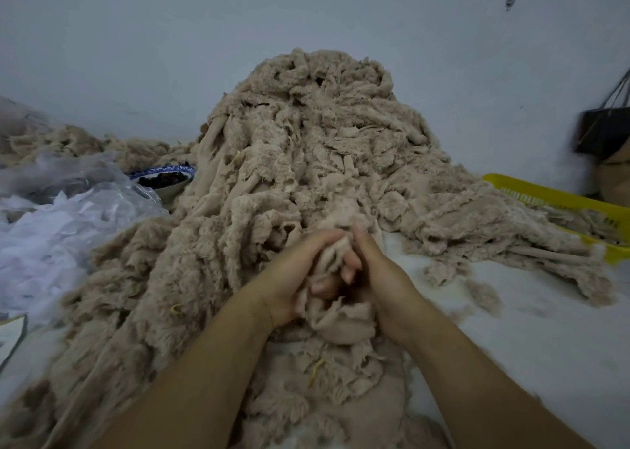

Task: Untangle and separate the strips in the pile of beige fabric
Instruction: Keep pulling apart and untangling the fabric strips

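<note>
At the foot of the tall fuzzy beige fabric pile [306,135], left hand [293,278] and right hand [383,278] gripped seemingly 1 limp beige strip [341,326]; soft, light and clingy, it was best pinched near a free end.

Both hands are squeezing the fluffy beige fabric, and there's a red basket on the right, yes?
The basket is yellow, not red, as the head view shows. The left hand and right hand do squeeze the beige fabric.

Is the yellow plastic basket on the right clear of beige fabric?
No, fuzzy beige fabric strips drape over the near rim of the yellow plastic basket and lie inside it.
</note>
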Tool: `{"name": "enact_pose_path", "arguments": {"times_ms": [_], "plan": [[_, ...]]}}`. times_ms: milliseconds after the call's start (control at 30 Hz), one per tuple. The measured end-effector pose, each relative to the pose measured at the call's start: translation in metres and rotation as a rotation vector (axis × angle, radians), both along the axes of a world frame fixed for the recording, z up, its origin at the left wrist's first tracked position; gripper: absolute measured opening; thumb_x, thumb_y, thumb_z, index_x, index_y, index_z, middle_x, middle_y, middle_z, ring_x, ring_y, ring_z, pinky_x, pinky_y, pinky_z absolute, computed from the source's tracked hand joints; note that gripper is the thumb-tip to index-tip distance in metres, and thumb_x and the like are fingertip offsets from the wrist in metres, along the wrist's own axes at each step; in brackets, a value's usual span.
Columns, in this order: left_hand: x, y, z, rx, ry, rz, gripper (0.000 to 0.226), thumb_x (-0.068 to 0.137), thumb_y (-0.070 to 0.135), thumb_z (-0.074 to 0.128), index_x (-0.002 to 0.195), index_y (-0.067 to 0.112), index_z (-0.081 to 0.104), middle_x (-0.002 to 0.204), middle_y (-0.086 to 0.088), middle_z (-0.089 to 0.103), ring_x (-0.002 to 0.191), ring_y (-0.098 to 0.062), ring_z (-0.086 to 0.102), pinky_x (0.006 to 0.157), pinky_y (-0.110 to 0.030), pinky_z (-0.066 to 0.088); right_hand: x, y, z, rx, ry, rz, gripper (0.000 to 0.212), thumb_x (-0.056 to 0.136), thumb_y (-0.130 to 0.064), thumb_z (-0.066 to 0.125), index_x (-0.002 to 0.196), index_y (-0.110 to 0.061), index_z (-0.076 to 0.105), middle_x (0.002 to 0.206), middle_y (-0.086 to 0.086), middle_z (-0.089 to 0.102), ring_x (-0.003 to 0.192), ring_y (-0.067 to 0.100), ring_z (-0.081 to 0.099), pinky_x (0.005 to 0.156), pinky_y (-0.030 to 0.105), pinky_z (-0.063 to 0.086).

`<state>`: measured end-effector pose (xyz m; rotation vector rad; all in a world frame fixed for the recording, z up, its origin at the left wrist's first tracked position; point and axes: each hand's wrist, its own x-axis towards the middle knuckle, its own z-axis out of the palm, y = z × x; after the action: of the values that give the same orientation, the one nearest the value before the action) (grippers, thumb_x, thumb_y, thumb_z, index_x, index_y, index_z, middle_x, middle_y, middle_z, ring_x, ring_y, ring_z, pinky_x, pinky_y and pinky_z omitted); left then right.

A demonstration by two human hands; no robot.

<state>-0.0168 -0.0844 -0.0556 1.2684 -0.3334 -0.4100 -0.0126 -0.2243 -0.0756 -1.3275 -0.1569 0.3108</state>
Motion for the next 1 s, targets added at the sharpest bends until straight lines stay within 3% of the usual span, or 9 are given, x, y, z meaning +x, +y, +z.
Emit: {"name": "enact_pose_path", "arguments": {"times_ms": [100, 233, 433, 533, 633, 767, 867, 933, 1000], "plan": [[-0.007, -0.010, -0.004, 0.319, -0.105, -0.035, 0.050, 0.101, 0.037, 0.041, 0.077, 0.011, 0.076, 0.071, -0.010, 0.070, 0.052, -0.012, 0.059, 0.053, -0.017, 0.049, 0.004, -0.007, 0.003, 0.123, 0.183, -0.012, 0.042, 0.083, -0.054, 0.064, 0.085, -0.013, 0.071, 0.060, 0.005, 0.047, 0.041, 0.016, 0.044, 0.035, 0.023, 0.036], [-0.004, -0.010, -0.009, 0.511, -0.256, 0.218, 0.047, 0.094, 0.049, 0.045, 0.079, 0.022, 0.080, 0.082, -0.001, 0.076, 0.076, -0.012, 0.070, 0.079, -0.023, 0.052, 0.013, -0.015, 0.003, 0.322, 0.327, -0.155, 0.036, 0.103, -0.040, 0.041, 0.097, -0.009, 0.057, 0.061, 0.009, 0.048, 0.042, 0.015, 0.039, 0.041, 0.024, 0.039], [0.005, -0.002, 0.000, 0.060, -0.057, 0.451, 0.048, 0.093, 0.035, 0.054, 0.052, 0.016, 0.071, 0.060, -0.002, 0.067, 0.061, -0.011, 0.064, 0.066, -0.021, 0.054, 0.024, -0.015, -0.005, 0.461, 0.420, -0.340, 0.023, 0.105, -0.024, 0.042, 0.118, -0.009, 0.053, 0.062, 0.002, 0.042, 0.042, 0.008, 0.039, 0.031, 0.021, 0.031], [0.008, 0.007, 0.005, -0.349, 0.059, 0.421, 0.031, 0.088, 0.028, 0.056, 0.065, 0.013, 0.070, 0.070, -0.003, 0.062, 0.068, -0.013, 0.063, 0.066, -0.024, 0.057, 0.024, -0.016, -0.004, 0.473, 0.432, -0.376, 0.025, 0.106, -0.018, 0.038, 0.086, -0.009, 0.050, 0.052, 0.001, 0.046, 0.035, 0.008, 0.037, 0.029, 0.018, 0.026], [0.010, 0.023, 0.015, -0.690, 0.010, 0.338, 0.025, 0.083, 0.025, 0.056, 0.081, 0.005, 0.071, 0.080, -0.008, 0.066, 0.077, -0.017, 0.069, 0.068, -0.028, 0.059, 0.023, -0.021, -0.001, 0.470, 0.412, -0.363, 0.033, 0.105, -0.016, 0.031, 0.076, -0.012, 0.046, 0.052, 0.000, 0.046, 0.036, 0.008, 0.035, 0.030, 0.019, 0.025], [0.015, 0.026, 0.011, -0.766, 0.057, 0.434, 0.036, 0.092, 0.027, 0.056, 0.074, 0.004, 0.076, 0.098, -0.012, 0.075, 0.095, -0.019, 0.073, 0.078, -0.031, 0.061, 0.013, -0.011, -0.006, -0.115, 0.082, -0.198, 0.039, 0.102, -0.031, 0.041, 0.071, -0.013, 0.057, 0.053, -0.002, 0.055, 0.041, 0.010, 0.043, 0.037, 0.021, 0.031], [0.016, 0.018, 0.008, -0.648, 0.078, 0.432, 0.033, 0.086, 0.030, 0.058, 0.092, 0.006, 0.079, 0.106, -0.009, 0.073, 0.098, -0.018, 0.072, 0.080, -0.030, 0.060, 0.001, -0.001, -0.009, -0.563, -0.228, -0.011, 0.060, 0.085, -0.082, 0.037, 0.073, -0.035, 0.073, 0.070, -0.017, 0.070, 0.064, 0.001, 0.062, 0.060, 0.016, 0.047], [0.015, 0.017, 0.007, -0.615, 0.094, 0.394, 0.036, 0.090, 0.033, 0.058, 0.104, 0.007, 0.078, 0.114, -0.008, 0.072, 0.101, -0.018, 0.071, 0.080, -0.030, 0.059, -0.004, 0.003, -0.006, -0.522, -0.290, 0.023, 0.063, 0.069, -0.098, 0.034, 0.087, -0.051, 0.071, 0.090, -0.030, 0.070, 0.089, -0.002, 0.064, 0.085, 0.023, 0.048], [0.014, 0.018, 0.007, -0.576, 0.098, 0.362, 0.040, 0.095, 0.039, 0.055, 0.111, 0.010, 0.076, 0.121, -0.008, 0.070, 0.107, -0.018, 0.069, 0.080, -0.031, 0.059, -0.002, 0.003, -0.004, -0.432, -0.348, -0.036, 0.070, 0.066, -0.098, 0.037, 0.095, -0.043, 0.069, 0.099, -0.024, 0.069, 0.097, -0.003, 0.063, 0.088, 0.024, 0.049]]}}
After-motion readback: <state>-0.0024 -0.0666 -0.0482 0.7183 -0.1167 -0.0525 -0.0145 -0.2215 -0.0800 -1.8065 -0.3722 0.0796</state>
